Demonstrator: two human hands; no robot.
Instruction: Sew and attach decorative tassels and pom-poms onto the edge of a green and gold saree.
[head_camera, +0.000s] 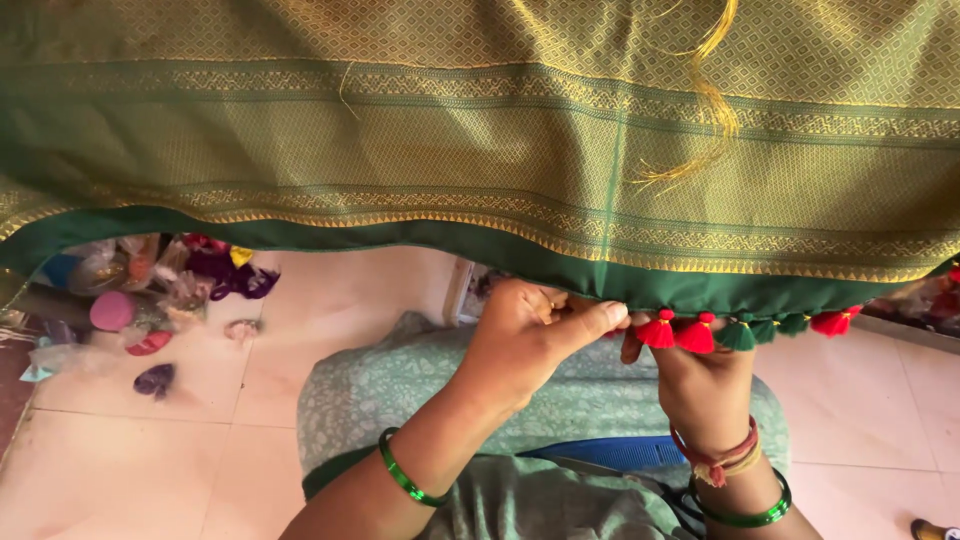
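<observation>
Cloth: green-gold sari (480, 130) hangs across the top.
Done: red and green tassels (740, 330) along the right hem.
Left: hem leftward bare.
Left hand (525, 340): closed, pinching hem.
Right hand (700, 385): fingers hidden; grip unclear.

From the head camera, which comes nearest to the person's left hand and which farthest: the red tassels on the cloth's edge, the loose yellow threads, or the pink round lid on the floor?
1. Red tassels on the green cloth edge, just right of the left hand.
2. Loose yellow threads, up and to the right on the cloth.
3. Pink round lid, far left on the floor.
</observation>
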